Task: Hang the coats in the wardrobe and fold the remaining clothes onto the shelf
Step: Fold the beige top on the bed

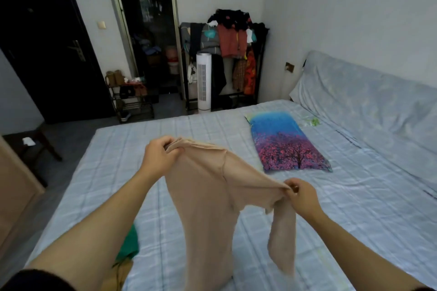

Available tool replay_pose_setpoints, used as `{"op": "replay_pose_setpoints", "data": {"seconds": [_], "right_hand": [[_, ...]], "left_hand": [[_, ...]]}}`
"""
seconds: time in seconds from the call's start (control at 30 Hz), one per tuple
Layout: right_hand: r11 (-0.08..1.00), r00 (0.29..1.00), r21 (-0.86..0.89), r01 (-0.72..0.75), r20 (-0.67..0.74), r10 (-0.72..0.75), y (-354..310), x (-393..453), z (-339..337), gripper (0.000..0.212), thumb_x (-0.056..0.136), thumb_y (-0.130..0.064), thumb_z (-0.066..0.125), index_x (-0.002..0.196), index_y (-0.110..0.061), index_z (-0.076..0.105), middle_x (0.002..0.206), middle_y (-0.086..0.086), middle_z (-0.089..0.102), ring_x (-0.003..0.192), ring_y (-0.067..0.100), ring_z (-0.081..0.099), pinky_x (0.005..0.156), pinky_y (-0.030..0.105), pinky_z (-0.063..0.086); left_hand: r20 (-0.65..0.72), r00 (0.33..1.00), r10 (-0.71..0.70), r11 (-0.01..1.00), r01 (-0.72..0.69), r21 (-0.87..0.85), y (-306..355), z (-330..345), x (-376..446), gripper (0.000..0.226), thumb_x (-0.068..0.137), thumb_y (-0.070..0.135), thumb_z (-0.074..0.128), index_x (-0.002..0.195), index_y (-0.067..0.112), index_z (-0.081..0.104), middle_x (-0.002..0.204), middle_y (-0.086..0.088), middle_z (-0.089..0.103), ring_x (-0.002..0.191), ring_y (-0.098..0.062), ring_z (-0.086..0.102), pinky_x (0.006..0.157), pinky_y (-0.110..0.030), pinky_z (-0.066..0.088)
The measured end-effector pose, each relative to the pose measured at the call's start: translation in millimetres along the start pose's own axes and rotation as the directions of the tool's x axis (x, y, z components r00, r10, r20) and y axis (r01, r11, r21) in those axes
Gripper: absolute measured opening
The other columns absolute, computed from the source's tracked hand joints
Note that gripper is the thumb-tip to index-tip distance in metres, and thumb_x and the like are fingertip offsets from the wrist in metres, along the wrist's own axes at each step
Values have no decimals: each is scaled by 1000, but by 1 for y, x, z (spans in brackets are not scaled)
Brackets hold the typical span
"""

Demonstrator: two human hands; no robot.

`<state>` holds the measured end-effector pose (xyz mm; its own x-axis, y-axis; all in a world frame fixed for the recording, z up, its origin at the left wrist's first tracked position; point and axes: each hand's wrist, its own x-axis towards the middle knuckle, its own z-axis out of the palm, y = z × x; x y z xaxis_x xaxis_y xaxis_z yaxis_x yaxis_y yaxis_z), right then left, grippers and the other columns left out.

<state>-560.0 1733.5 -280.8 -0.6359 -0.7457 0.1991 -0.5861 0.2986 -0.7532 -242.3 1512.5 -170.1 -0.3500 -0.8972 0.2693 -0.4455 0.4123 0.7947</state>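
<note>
I hold a beige top [205, 196] up over the bed [354, 208] with both hands. My left hand [160, 156] pinches one upper corner of it, fingers curled round the cloth. My right hand [301, 196] pinches the other side, lower and nearer to me, where a sleeve hangs down. The body of the top hangs between my forearms. A green garment [128, 243] lies on the bed under my left arm. A pillow [286, 142] with a tree print lies farther off, to the right. A clothes rack [227, 54] full of garments stands by the far wall, a white tower fan [203, 81] in front of it.
</note>
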Motion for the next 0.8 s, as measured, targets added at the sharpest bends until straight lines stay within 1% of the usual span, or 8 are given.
{"op": "replay_pose_setpoints", "data": {"seconds": [0.17,0.23,0.33,0.4,0.5,0.6,0.7,0.8], "right_hand": [[972,965,-85,219,-127,-229,-35,49,-47,23,75,13,65,87,-5,74,85,12,70,82,31,64,77,39,50],[957,950,-106,270,-134,-282,-38,55,-64,22,77,10,67,90,-7,74,87,13,69,81,30,63,77,39,51],[933,933,-130,336,-89,-348,-32,47,-87,26,76,12,68,92,-8,74,89,11,66,81,25,60,75,31,46],[904,915,-182,387,-44,-401,-21,32,-98,31,71,17,69,92,-5,74,87,12,66,81,27,61,75,29,43],[852,883,-235,468,72,-465,9,-4,-101,31,65,22,70,88,0,73,82,16,64,77,35,61,74,41,48],[871,893,-219,440,208,-399,54,-44,-92,28,68,21,68,87,0,72,81,16,63,76,36,61,73,46,51],[899,889,-205,387,342,-304,108,-101,-74,25,71,18,68,87,0,72,83,17,63,77,36,62,74,47,52],[948,890,-154,278,412,-194,153,-166,-56,25,67,20,68,84,3,72,82,20,65,77,38,63,75,50,53]], "left_hand": [[-68,979,193,980,-196,-39,39,-36,7,6,83,7,73,80,10,69,74,-3,64,63,2,51,57,-12,40],[-67,966,250,966,-253,-41,52,-46,-7,6,84,8,74,82,12,69,75,-4,65,67,-2,53,60,-17,44],[-41,962,271,962,-272,-14,61,-47,-41,5,87,9,73,85,8,68,81,-14,65,73,-21,58,64,-32,48],[9,967,253,967,-254,21,60,-41,-70,6,87,4,69,84,9,67,80,-17,65,78,-31,60,63,-35,48],[79,972,220,974,-223,39,50,-22,-124,16,85,-3,67,85,13,68,80,-8,68,78,-24,63,65,-31,48],[145,979,143,987,-152,59,28,9,-185,18,84,-4,68,87,14,69,81,-4,71,77,-17,64,67,-29,48],[241,969,53,991,-82,110,-8,43,-250,22,82,-6,68,86,16,68,77,0,68,72,-5,59,64,-19,45],[335,942,4,980,-71,188,-45,69,-312,26,80,-7,68,85,18,66,76,3,66,70,-8,59,64,-22,44]]}}
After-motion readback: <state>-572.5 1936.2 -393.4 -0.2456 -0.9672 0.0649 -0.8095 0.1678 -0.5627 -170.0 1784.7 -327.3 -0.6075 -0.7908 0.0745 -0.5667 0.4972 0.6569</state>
